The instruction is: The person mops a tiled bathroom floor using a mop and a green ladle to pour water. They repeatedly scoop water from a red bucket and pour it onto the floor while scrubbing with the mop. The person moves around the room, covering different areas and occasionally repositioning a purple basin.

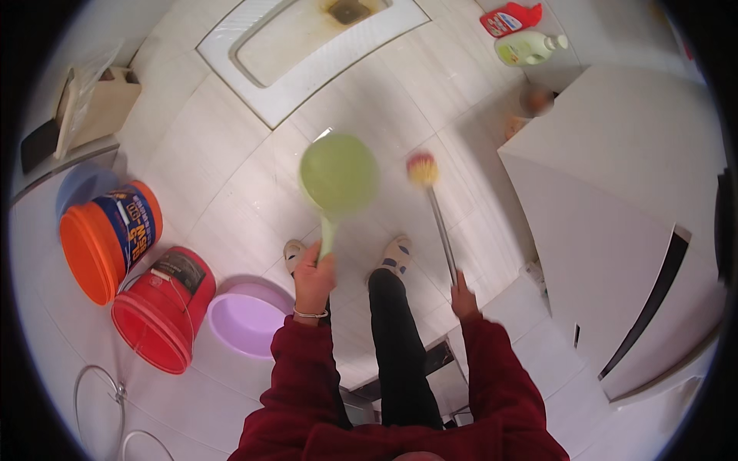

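My left hand (314, 280) is closed round the handle of a light green water ladle (338, 175), its round bowl held out over the tiled floor. In my right hand (463, 298) is the metal handle of a long brush (440, 217). The brush's head, with yellow and red bristles, points away from me and looks blurred. Ladle and brush are apart from each other. Beyond them a white squat toilet (300, 92) is set in the floor, with brown stains round its drain.
An orange bucket (96, 250), a red bucket (165, 307) and a purple basin (250, 315) stand at the left. A white cabinet-like appliance (607, 200) rises on the right. A red bottle (511, 19) and a pale green bottle (530, 48) are at the far right. A bin (104, 104) stands far left.
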### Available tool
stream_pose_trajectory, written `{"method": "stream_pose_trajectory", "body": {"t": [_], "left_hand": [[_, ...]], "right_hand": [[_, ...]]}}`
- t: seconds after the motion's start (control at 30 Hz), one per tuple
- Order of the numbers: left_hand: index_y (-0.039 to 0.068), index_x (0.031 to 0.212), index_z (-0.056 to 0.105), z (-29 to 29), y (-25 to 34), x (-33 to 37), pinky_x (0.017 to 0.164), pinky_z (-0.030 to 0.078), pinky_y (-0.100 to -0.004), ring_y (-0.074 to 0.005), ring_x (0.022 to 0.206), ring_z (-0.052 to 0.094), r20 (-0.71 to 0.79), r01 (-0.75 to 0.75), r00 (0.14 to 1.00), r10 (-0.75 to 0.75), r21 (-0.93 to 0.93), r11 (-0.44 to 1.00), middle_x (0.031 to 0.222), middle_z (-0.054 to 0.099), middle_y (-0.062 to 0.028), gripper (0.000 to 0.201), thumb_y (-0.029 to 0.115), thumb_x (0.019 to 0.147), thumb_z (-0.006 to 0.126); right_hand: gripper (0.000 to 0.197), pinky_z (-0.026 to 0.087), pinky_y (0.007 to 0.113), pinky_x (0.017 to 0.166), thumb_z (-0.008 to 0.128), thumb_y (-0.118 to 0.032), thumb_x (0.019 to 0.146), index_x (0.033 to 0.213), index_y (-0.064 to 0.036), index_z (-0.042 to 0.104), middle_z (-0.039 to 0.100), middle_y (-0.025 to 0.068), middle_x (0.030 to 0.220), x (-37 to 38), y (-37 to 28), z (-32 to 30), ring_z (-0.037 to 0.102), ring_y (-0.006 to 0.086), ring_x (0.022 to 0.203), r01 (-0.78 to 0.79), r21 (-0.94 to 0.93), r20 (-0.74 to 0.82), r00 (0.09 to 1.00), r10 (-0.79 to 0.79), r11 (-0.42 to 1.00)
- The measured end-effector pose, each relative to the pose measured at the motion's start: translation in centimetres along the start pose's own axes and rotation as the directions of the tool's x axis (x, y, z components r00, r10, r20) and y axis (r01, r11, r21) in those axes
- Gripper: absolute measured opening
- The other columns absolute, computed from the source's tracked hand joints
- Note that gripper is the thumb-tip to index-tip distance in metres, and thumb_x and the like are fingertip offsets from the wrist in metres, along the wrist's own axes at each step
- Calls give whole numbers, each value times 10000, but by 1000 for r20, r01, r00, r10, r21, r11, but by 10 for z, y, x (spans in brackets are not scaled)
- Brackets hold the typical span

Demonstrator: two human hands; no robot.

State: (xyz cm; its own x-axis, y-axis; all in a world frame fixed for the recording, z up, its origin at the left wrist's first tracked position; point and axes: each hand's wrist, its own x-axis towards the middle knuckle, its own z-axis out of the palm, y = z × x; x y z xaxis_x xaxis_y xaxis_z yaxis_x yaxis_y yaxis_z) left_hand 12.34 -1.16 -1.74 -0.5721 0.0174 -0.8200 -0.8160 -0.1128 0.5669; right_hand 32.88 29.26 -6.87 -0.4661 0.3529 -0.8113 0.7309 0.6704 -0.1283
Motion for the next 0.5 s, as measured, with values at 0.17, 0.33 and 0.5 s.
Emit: {"method": "stream_pose_trajectory", "body": {"t": [0.17, 0.33, 0.5], "left_hand": [[36, 997, 591, 12, -29, -12, 377, 303, -203, -36, 417, 387, 2, 81, 997, -81, 74, 994, 535, 433, 40, 225, 104, 800, 506], [7, 871, 579, 19, -69, 7, 395, 369, -285, -141, 394, 465, -69, -129, 983, 168, 386, 913, 514, 496, -75, 197, 156, 767, 502], [-9, 880, 572, 17, -68, 11, 487, 424, -376, -273, 493, 548, -118, 34, 993, 14, 395, 918, 578, 541, -179, 241, 189, 768, 492]], "right_hand": [[547, 448, 517, 645, 408, -229, 879, 1377, -199, 183, 579, 291, 760, -35, 50, 23, 564, 454, 730, -42, -72, 112, 992, 50, 996], [492, 427, 542, 645, 389, -230, 891, 1345, -181, 207, 584, 274, 761, 69, -91, -22, 544, 473, 724, 176, -72, 29, 984, -174, 982], [557, 435, 526, 626, 406, -232, 876, 1376, -270, 163, 579, 284, 732, 4, -5, -3, 568, 451, 697, 92, -201, 149, 987, -63, 975]]}}
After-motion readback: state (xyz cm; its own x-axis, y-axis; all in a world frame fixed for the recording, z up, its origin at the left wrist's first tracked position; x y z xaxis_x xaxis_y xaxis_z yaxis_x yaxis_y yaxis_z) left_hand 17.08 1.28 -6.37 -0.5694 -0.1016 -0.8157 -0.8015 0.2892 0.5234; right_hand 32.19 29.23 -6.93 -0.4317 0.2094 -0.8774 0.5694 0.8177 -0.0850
